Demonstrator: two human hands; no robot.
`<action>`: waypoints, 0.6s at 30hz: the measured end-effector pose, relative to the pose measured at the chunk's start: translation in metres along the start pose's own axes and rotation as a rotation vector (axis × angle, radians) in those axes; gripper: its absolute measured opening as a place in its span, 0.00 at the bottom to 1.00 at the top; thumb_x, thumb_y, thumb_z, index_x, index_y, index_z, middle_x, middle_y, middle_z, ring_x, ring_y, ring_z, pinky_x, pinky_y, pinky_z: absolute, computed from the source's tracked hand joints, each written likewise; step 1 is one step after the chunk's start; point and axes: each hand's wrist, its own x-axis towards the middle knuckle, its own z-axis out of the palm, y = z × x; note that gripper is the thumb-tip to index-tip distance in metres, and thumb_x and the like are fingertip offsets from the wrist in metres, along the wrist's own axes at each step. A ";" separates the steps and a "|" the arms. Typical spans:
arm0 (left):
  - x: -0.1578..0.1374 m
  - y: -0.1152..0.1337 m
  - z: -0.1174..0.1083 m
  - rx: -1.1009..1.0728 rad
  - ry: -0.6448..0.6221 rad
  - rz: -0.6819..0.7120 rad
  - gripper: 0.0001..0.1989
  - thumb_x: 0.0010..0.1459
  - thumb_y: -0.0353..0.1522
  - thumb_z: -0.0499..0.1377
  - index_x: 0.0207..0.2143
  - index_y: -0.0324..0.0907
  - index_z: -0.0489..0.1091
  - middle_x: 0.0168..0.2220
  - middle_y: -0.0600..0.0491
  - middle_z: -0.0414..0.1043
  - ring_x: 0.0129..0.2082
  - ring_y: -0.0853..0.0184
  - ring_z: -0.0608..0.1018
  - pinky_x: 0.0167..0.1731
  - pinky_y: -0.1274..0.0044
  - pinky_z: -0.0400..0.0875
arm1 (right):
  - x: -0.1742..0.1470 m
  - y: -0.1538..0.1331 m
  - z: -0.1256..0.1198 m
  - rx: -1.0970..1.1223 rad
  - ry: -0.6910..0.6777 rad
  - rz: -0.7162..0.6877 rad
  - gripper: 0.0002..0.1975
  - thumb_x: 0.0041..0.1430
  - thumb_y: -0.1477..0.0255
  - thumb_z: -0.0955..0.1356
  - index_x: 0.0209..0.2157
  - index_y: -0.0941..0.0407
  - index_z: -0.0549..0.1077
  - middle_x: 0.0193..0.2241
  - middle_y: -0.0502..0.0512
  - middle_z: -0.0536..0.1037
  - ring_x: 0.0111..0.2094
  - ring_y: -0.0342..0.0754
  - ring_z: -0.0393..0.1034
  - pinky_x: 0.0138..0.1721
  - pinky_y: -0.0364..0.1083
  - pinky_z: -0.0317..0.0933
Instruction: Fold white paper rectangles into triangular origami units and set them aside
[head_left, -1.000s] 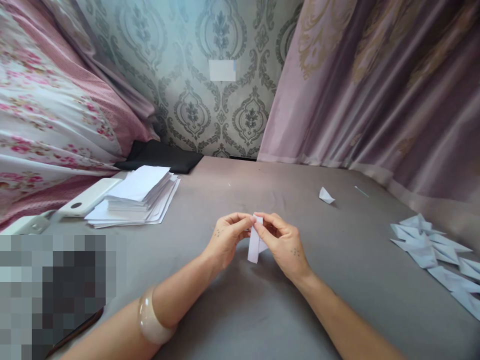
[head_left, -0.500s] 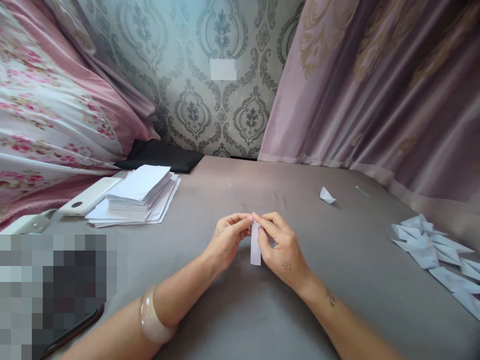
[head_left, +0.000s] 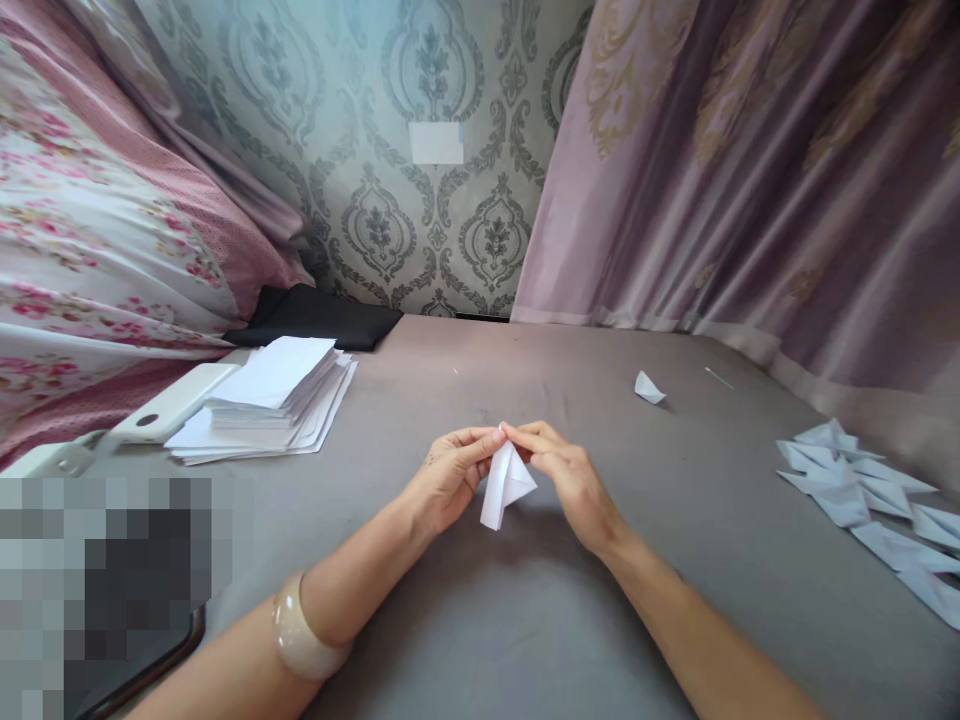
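Between my two hands is a small folded piece of white paper (head_left: 495, 497), with a long strip pointing down toward me and a triangular flap out to its right. My left hand (head_left: 454, 470) pinches its top end between thumb and fingers. From the other side, my right hand (head_left: 566, 470) is closed on the same tip, its fingers meeting those of the left. The paper is above the grey cloth surface (head_left: 570, 620). Part of its upper end is hidden by the fingers.
A stack of white paper sheets (head_left: 277, 385) lies at the left beside a white power bank (head_left: 176, 402). Folded paper pieces (head_left: 847, 480) are grouped at the right edge. One small folded paper (head_left: 649, 388) lies farther back, near a thin stick (head_left: 718, 377). A phone-like dark object (head_left: 187, 640) is lower left.
The paper was a narrow flat strip; now a triangular flap stands out on its right side. My right hand has shifted off the strip's side toward the tip. The view moved slightly.
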 end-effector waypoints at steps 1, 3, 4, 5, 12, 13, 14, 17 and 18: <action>-0.001 0.000 0.001 0.010 0.003 0.006 0.12 0.43 0.35 0.70 0.28 0.36 0.76 0.27 0.50 0.75 0.28 0.68 0.76 0.34 0.76 0.70 | 0.002 0.001 0.000 0.132 0.030 0.077 0.18 0.61 0.71 0.58 0.45 0.55 0.76 0.39 0.56 0.75 0.40 0.48 0.70 0.44 0.48 0.64; -0.002 0.000 0.003 0.014 0.027 0.023 0.11 0.42 0.34 0.70 0.27 0.36 0.76 0.27 0.50 0.75 0.29 0.68 0.76 0.35 0.75 0.69 | 0.004 0.003 0.004 0.297 0.122 0.208 0.16 0.59 0.64 0.63 0.40 0.57 0.78 0.33 0.56 0.77 0.37 0.49 0.71 0.41 0.48 0.65; -0.003 -0.001 0.004 0.012 0.047 0.035 0.11 0.42 0.34 0.70 0.27 0.37 0.76 0.27 0.51 0.75 0.28 0.69 0.76 0.35 0.76 0.69 | 0.005 0.004 0.007 0.326 0.167 0.251 0.16 0.56 0.61 0.66 0.37 0.57 0.78 0.30 0.56 0.78 0.35 0.49 0.72 0.40 0.48 0.65; -0.003 -0.001 0.004 0.013 0.068 0.049 0.11 0.41 0.33 0.70 0.26 0.37 0.75 0.26 0.52 0.75 0.28 0.70 0.75 0.34 0.77 0.68 | 0.005 0.006 0.010 0.329 0.198 0.278 0.16 0.53 0.60 0.68 0.36 0.58 0.78 0.28 0.55 0.78 0.33 0.48 0.72 0.39 0.48 0.65; -0.005 -0.002 0.004 0.099 0.098 0.074 0.11 0.42 0.34 0.70 0.26 0.37 0.75 0.25 0.53 0.72 0.25 0.73 0.72 0.31 0.79 0.66 | 0.005 0.012 0.013 0.358 0.177 0.314 0.14 0.48 0.61 0.72 0.29 0.58 0.76 0.26 0.54 0.78 0.30 0.45 0.71 0.36 0.45 0.62; -0.005 -0.002 0.004 0.111 0.090 0.061 0.11 0.42 0.35 0.70 0.26 0.36 0.75 0.25 0.53 0.72 0.25 0.73 0.72 0.31 0.79 0.66 | 0.006 0.013 0.011 0.369 0.164 0.330 0.14 0.47 0.61 0.72 0.29 0.59 0.76 0.26 0.53 0.78 0.28 0.44 0.70 0.35 0.44 0.62; -0.005 -0.002 0.003 0.120 0.085 0.052 0.12 0.42 0.35 0.70 0.26 0.36 0.75 0.25 0.52 0.72 0.25 0.72 0.72 0.31 0.78 0.66 | 0.006 0.014 0.009 0.383 0.152 0.349 0.14 0.47 0.61 0.72 0.29 0.59 0.75 0.25 0.52 0.78 0.27 0.43 0.69 0.33 0.44 0.61; -0.004 -0.002 0.001 0.163 0.082 0.038 0.12 0.42 0.35 0.70 0.26 0.36 0.75 0.25 0.51 0.72 0.25 0.71 0.73 0.31 0.77 0.66 | 0.007 0.017 0.007 0.455 0.119 0.426 0.15 0.45 0.61 0.73 0.29 0.59 0.75 0.24 0.51 0.77 0.25 0.42 0.68 0.31 0.43 0.60; -0.003 -0.002 0.001 0.187 0.079 0.039 0.12 0.42 0.35 0.70 0.25 0.36 0.74 0.25 0.51 0.72 0.25 0.71 0.73 0.31 0.77 0.66 | 0.007 0.018 0.006 0.476 0.109 0.450 0.16 0.44 0.61 0.73 0.29 0.59 0.75 0.24 0.51 0.77 0.25 0.42 0.68 0.31 0.43 0.60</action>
